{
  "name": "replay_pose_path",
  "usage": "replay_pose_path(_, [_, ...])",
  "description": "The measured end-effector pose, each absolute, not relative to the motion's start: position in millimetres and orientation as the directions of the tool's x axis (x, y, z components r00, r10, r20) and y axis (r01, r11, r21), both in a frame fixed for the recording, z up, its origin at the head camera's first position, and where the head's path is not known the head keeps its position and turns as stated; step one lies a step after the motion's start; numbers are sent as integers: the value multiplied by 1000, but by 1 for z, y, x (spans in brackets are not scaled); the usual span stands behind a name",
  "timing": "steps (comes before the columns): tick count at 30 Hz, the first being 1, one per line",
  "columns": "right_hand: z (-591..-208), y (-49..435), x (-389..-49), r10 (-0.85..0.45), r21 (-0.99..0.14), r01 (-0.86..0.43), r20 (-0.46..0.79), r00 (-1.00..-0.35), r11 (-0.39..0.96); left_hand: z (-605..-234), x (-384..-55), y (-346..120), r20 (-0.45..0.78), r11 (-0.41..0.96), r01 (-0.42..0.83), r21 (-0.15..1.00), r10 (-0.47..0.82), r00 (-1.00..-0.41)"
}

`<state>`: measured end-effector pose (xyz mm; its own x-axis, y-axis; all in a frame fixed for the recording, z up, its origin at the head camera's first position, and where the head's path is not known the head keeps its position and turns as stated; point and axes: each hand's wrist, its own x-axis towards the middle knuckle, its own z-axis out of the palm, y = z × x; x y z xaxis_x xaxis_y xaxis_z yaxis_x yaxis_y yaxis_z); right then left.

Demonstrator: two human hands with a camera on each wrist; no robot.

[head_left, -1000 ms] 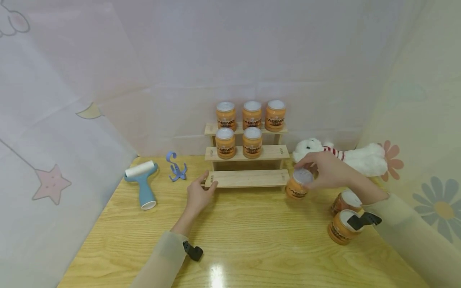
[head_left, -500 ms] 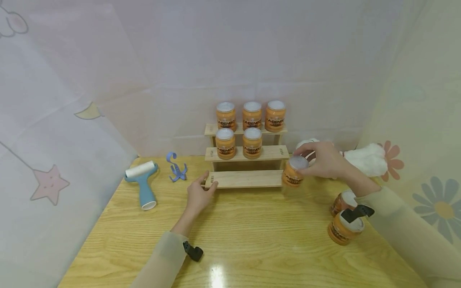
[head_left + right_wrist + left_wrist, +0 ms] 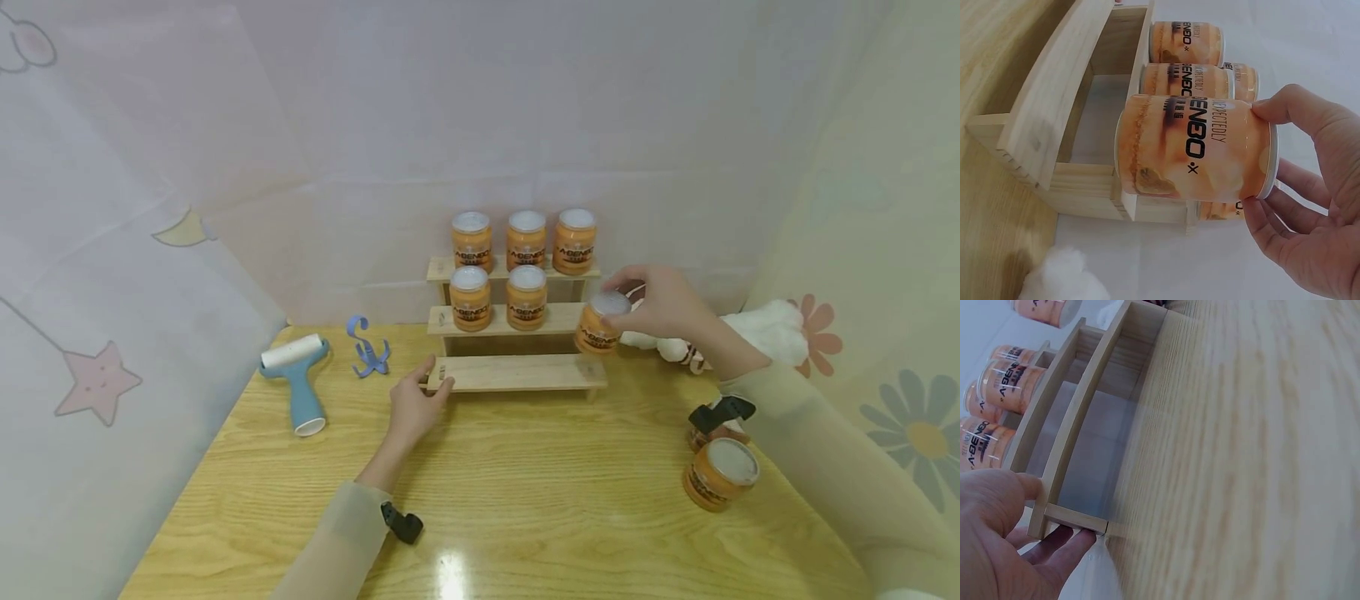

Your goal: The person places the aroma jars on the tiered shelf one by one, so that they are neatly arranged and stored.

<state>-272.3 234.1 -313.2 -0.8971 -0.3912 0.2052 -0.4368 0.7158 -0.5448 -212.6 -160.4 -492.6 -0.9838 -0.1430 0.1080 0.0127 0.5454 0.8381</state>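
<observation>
My right hand (image 3: 660, 308) holds an orange can (image 3: 600, 323) by its pale-lidded top, thumb on one side and fingers on the other. In the head view this can overlaps the right end of the middle shelf of a three-step wooden stand (image 3: 517, 373). The right wrist view shows the held can (image 3: 1191, 147) lying sideways across the picture, its black lettering facing the camera. At the stand's lower left end, my left hand (image 3: 414, 408) grips the bottom step, with the thumb on the board and fingers (image 3: 1069, 553) against the end support.
Three matching cans (image 3: 527, 242) stand on the top step and two cans (image 3: 527, 298) on the middle one. Two more cans (image 3: 720, 475) are at the table's right, one partly hidden by my sleeve. A white plush toy (image 3: 765, 329), blue hook (image 3: 369, 348) and lint roller (image 3: 300, 379) lie around.
My right hand has lifted the can from beside the bottom step, up and leftward to the middle step's right end. The left hand stays on the stand.
</observation>
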Motion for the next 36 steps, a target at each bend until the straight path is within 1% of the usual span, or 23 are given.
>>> replay_pose_path(6, [-310, 224, -286, -358, -546, -428, 235, -904, 720, -494, -213, -161, 93, 541, -2, 841, -148, -985])
replay_pose_path(16, [-306, 212, -298, -306, -581, -372, 213, -928, 724, -494, -213, -160, 120, 543, 22, 839, -145, -982])
replay_pose_path(21, [-307, 206, -304, -302, -586, -369, 214, -929, 721, -495, -214, -160, 118, 550, 16, 835, -150, -982])
replay_pose_path(28, [-310, 200, -313, -289, -596, -356, 209, -934, 720, -491, -211, -160, 106, 523, 12, 852, -150, -983])
replay_pose_path(36, [-314, 196, -319, -293, -596, -358, 208, -933, 718, -491, -211, -160, 120, 532, 26, 847, -143, -982])
